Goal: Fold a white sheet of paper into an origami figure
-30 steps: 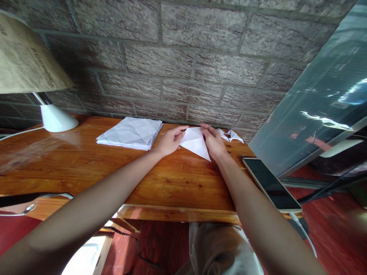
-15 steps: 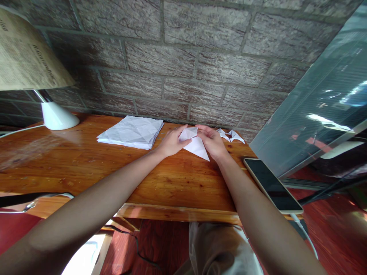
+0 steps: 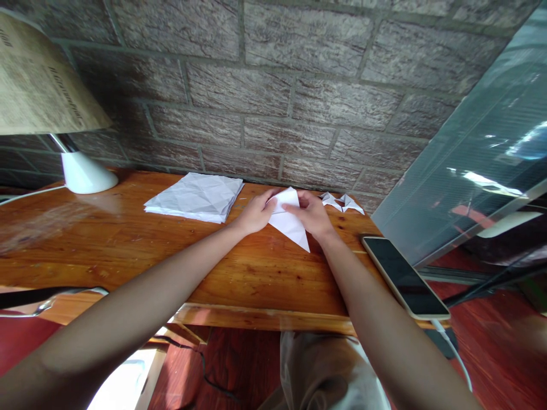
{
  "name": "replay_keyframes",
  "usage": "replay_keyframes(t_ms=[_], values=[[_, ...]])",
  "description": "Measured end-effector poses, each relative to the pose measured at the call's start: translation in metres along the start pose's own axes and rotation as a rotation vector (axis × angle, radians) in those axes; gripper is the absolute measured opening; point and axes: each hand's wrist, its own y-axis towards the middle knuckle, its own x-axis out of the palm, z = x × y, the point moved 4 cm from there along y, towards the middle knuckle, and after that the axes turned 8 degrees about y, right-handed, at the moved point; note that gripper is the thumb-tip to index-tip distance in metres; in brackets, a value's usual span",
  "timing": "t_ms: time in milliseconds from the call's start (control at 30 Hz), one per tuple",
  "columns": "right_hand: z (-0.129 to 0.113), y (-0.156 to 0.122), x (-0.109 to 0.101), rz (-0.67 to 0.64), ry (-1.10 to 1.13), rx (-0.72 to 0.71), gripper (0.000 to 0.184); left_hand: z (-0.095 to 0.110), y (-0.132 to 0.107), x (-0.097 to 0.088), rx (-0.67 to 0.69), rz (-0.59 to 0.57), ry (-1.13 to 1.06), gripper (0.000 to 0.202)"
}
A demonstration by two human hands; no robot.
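Note:
Between my hands is a folded sheet of white paper [image 3: 291, 226], its long point hanging down toward me and its upper part folded over. My left hand [image 3: 256, 213] pinches the left edge, thumb on top. On the other side my right hand [image 3: 315, 214] grips the paper, its thumb lying across the front and its fingers tucked behind, partly hidden. Just beyond the right hand stand two small folded paper pieces [image 3: 351, 204]. A stack of creased white paper sheets [image 3: 194, 196] lies to the left of my left hand.
All this is on a wooden table [image 3: 252, 273] against a brick wall [image 3: 265, 85]. A lamp [image 3: 88, 172] stands at the left. Near the right edge lies a phone [image 3: 405, 278] with a white cable [image 3: 455, 353] plugged in. A translucent panel [image 3: 461, 154] rises on the right.
The folded paper has turned slightly, its top now higher and its lower point closer to me. My right thumb has shifted onto the paper's front. The left hand has barely moved.

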Motion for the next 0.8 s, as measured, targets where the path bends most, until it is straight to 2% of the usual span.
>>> replay_keyframes(t_ms=[200,333,533,800], values=[[-0.003,-0.006,0.007,-0.022,0.163,0.123,0.043,-0.004,0.001,0.0,-0.023,0.017,-0.085,0.041],[-0.003,-0.006,0.006,0.002,0.217,0.15,0.045,-0.002,-0.001,-0.002,-0.105,-0.013,-0.108,0.039],[-0.007,-0.007,0.01,-0.037,0.29,0.163,0.042,0.001,-0.002,-0.005,-0.129,-0.003,-0.173,0.035],[-0.007,-0.006,0.01,-0.051,0.273,0.127,0.037,0.003,-0.001,-0.006,-0.138,0.018,-0.11,0.029]])
